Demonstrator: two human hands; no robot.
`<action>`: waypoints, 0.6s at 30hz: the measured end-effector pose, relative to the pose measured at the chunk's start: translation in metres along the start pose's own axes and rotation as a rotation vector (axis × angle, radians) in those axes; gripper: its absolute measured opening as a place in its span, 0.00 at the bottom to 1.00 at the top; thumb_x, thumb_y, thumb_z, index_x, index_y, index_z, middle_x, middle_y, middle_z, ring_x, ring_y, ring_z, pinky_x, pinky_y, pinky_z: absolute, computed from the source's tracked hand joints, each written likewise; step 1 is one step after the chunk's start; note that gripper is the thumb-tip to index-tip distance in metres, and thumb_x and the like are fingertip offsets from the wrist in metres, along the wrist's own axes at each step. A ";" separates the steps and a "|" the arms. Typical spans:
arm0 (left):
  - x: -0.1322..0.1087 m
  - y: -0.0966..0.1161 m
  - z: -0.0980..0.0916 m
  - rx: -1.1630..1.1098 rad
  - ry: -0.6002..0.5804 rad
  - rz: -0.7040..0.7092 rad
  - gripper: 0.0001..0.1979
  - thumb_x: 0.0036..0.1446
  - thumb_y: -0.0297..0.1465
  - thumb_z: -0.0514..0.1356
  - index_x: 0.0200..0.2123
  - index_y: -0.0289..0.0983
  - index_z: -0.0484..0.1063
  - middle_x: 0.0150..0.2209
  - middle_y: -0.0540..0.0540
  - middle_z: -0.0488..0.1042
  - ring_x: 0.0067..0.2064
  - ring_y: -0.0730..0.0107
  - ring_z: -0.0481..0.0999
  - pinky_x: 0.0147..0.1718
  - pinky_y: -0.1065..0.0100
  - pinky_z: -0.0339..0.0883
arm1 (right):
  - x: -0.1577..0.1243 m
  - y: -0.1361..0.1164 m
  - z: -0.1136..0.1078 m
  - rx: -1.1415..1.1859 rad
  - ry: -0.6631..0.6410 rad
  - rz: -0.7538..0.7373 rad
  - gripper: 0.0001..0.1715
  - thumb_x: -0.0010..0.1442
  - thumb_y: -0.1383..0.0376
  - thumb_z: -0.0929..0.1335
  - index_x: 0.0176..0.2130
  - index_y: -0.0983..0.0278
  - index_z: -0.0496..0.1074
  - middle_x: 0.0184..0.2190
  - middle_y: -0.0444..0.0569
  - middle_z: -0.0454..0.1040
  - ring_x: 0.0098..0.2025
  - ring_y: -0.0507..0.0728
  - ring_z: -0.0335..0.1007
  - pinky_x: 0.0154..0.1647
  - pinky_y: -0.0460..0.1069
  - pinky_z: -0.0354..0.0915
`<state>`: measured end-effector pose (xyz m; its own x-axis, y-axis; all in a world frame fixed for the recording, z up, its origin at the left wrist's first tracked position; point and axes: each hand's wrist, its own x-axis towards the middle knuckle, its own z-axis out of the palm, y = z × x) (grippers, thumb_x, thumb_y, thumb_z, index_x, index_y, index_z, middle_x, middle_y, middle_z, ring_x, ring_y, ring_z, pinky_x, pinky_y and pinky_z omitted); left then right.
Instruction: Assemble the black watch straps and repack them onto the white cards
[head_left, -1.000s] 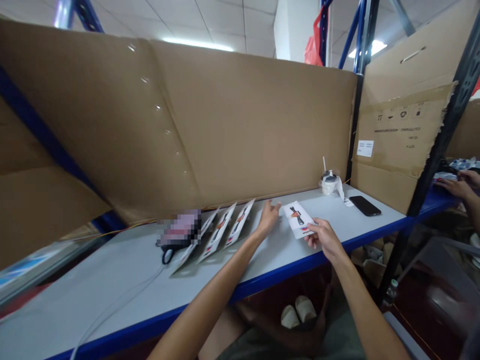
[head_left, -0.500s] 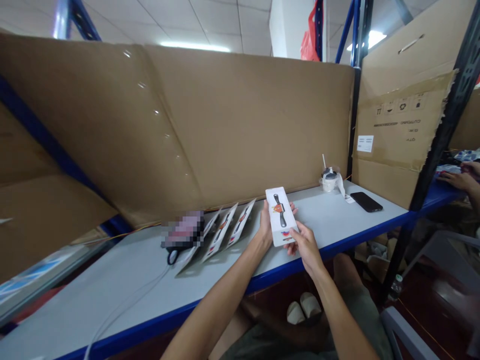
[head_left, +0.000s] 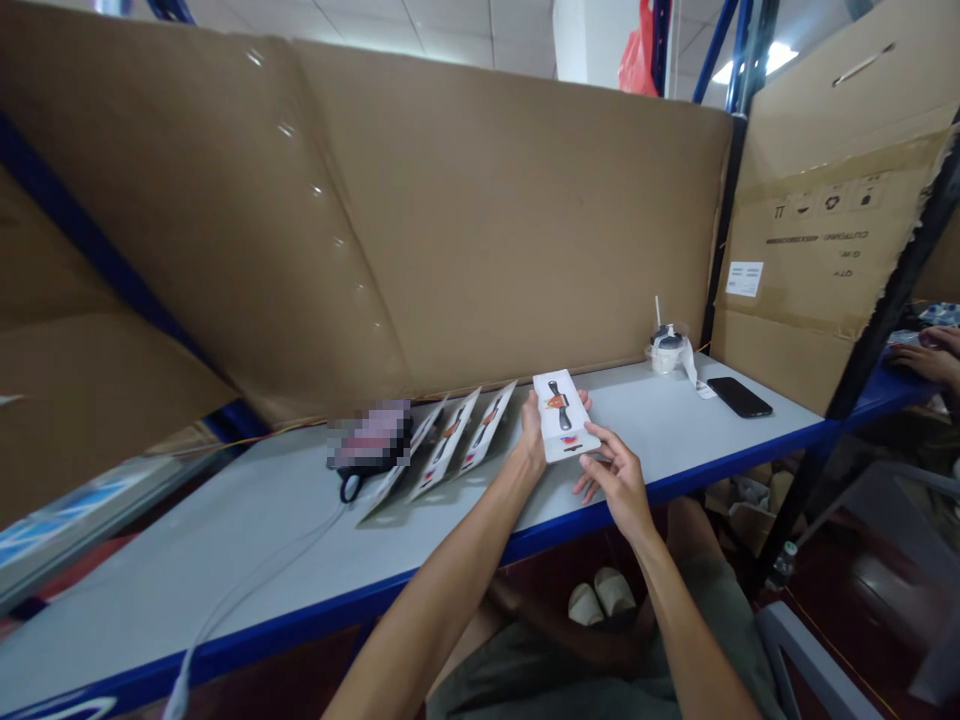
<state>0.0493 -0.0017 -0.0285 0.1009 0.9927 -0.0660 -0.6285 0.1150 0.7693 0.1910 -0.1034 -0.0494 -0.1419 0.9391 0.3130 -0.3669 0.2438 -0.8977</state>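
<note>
White-and-blue flat item (head_left: 82, 525): left edge of the frame, below the middle.
Tabletop (head_left: 187, 560): grey surface with a blue front edge, running from lower left to right of centre.
White cable (head_left: 251, 580): lower left, curving across the tabletop to the frame's bottom.
Pixelated object (head_left: 371, 435): left of centre, face obscured, dark side, black loop (head_left: 350, 488) at its near end.
Printed cards (head_left: 448, 445): three, left of centre, tilted in a row, the leftmost beside the pixelated object; tool pictures visible on the fronts.
Cardboard panel (head_left: 525, 220): brown, upright behind the tabletop, across the upper frame.
Left hand (head_left: 531, 430): centre, closed around the white box (head_left: 564, 405) from its left and underside, fingertips emerging past the right edge.
White box: right of centre, held above the tabletop, printed face up; dark-handled tool picture, slotted tab at the near end.
Right hand (head_left: 619, 485): right of centre, half open, fingers loosely spread at the box's near right corner; firmness of contact cannot be told.
Lidded cup (head_left: 666, 352): right, straw upright.
Phone (head_left: 740, 397): right, black, lying flat.
Carton (head_left: 817, 240): upper right, inverted print.
Co-worker's hand (head_left: 921, 360): right edge.
</note>
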 end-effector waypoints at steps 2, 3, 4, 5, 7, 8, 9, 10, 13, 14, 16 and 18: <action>0.001 0.000 0.001 0.007 0.005 -0.001 0.34 0.65 0.51 0.44 0.57 0.31 0.71 0.45 0.35 0.81 0.47 0.51 0.80 0.43 0.53 0.74 | -0.001 0.000 0.000 0.001 0.002 -0.008 0.33 0.54 0.56 0.73 0.57 0.60 0.70 0.42 0.50 0.78 0.21 0.52 0.73 0.17 0.46 0.66; 0.002 -0.001 0.001 0.018 0.008 0.002 0.35 0.64 0.52 0.44 0.56 0.30 0.71 0.45 0.34 0.80 0.47 0.50 0.80 0.44 0.53 0.74 | -0.001 0.000 -0.001 0.001 0.003 -0.011 0.32 0.54 0.56 0.72 0.57 0.60 0.70 0.42 0.50 0.78 0.21 0.52 0.73 0.17 0.46 0.66; 0.003 -0.001 0.001 0.032 0.009 0.003 0.36 0.64 0.53 0.44 0.56 0.30 0.71 0.46 0.34 0.80 0.47 0.50 0.80 0.44 0.53 0.74 | -0.002 0.000 -0.001 0.000 0.004 -0.013 0.32 0.54 0.56 0.73 0.57 0.60 0.70 0.41 0.49 0.78 0.21 0.52 0.73 0.17 0.46 0.66; 0.003 -0.001 0.001 0.046 0.009 0.004 0.36 0.64 0.54 0.44 0.56 0.31 0.71 0.47 0.34 0.80 0.48 0.50 0.79 0.44 0.53 0.74 | -0.002 0.000 -0.001 -0.001 0.005 -0.014 0.32 0.54 0.56 0.73 0.57 0.60 0.70 0.40 0.49 0.78 0.21 0.52 0.73 0.18 0.46 0.66; 0.004 -0.001 0.000 0.058 0.008 -0.001 0.36 0.64 0.54 0.43 0.57 0.32 0.71 0.48 0.34 0.80 0.48 0.50 0.79 0.45 0.53 0.74 | -0.002 0.000 -0.001 -0.001 0.010 -0.010 0.32 0.53 0.57 0.73 0.56 0.60 0.70 0.40 0.49 0.78 0.21 0.52 0.72 0.18 0.46 0.66; 0.003 -0.001 0.000 0.051 0.006 -0.006 0.36 0.64 0.53 0.43 0.57 0.32 0.71 0.47 0.34 0.80 0.47 0.50 0.79 0.44 0.52 0.74 | -0.002 0.000 -0.001 -0.002 0.011 -0.009 0.32 0.53 0.57 0.73 0.56 0.60 0.70 0.40 0.49 0.78 0.21 0.52 0.72 0.17 0.46 0.66; 0.003 -0.001 0.000 0.038 0.004 -0.016 0.35 0.64 0.52 0.43 0.57 0.32 0.70 0.46 0.35 0.80 0.47 0.50 0.80 0.44 0.52 0.74 | -0.002 0.000 -0.001 -0.003 0.012 -0.007 0.32 0.53 0.57 0.72 0.56 0.60 0.70 0.40 0.49 0.78 0.21 0.52 0.73 0.17 0.47 0.65; 0.003 0.000 0.000 0.023 0.000 -0.027 0.34 0.65 0.51 0.44 0.58 0.31 0.70 0.44 0.35 0.81 0.46 0.50 0.80 0.44 0.52 0.74 | -0.002 0.000 0.000 -0.005 0.013 -0.008 0.32 0.53 0.57 0.72 0.56 0.60 0.70 0.40 0.49 0.78 0.21 0.52 0.73 0.17 0.47 0.65; 0.002 0.000 0.002 -0.008 -0.011 -0.028 0.34 0.65 0.50 0.44 0.57 0.30 0.70 0.41 0.35 0.81 0.43 0.51 0.80 0.43 0.53 0.74 | -0.002 0.001 0.001 -0.006 0.041 -0.009 0.29 0.51 0.59 0.71 0.53 0.62 0.71 0.38 0.49 0.78 0.20 0.52 0.72 0.17 0.47 0.65; 0.001 0.000 0.003 -0.008 -0.008 -0.021 0.34 0.65 0.51 0.45 0.57 0.30 0.70 0.41 0.35 0.81 0.43 0.51 0.80 0.42 0.53 0.74 | -0.002 0.001 0.002 -0.003 0.060 -0.006 0.28 0.51 0.59 0.70 0.51 0.62 0.71 0.37 0.48 0.78 0.20 0.52 0.72 0.16 0.46 0.65; 0.001 0.000 0.005 -0.018 0.007 -0.011 0.36 0.64 0.54 0.45 0.57 0.31 0.71 0.41 0.35 0.81 0.42 0.51 0.81 0.42 0.54 0.74 | -0.001 0.001 0.004 0.009 0.102 0.011 0.25 0.47 0.62 0.69 0.47 0.62 0.72 0.35 0.47 0.78 0.19 0.52 0.71 0.16 0.46 0.65; 0.002 0.000 0.008 -0.065 0.020 -0.021 0.37 0.64 0.55 0.44 0.57 0.30 0.71 0.41 0.35 0.81 0.40 0.52 0.81 0.41 0.56 0.74 | 0.000 0.001 0.006 0.024 0.150 0.031 0.24 0.45 0.64 0.67 0.44 0.63 0.72 0.32 0.45 0.78 0.19 0.52 0.70 0.17 0.46 0.65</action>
<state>0.0550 -0.0003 -0.0234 0.0994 0.9905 -0.0949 -0.6756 0.1372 0.7244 0.1848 -0.1048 -0.0483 -0.0156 0.9721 0.2342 -0.3865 0.2102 -0.8980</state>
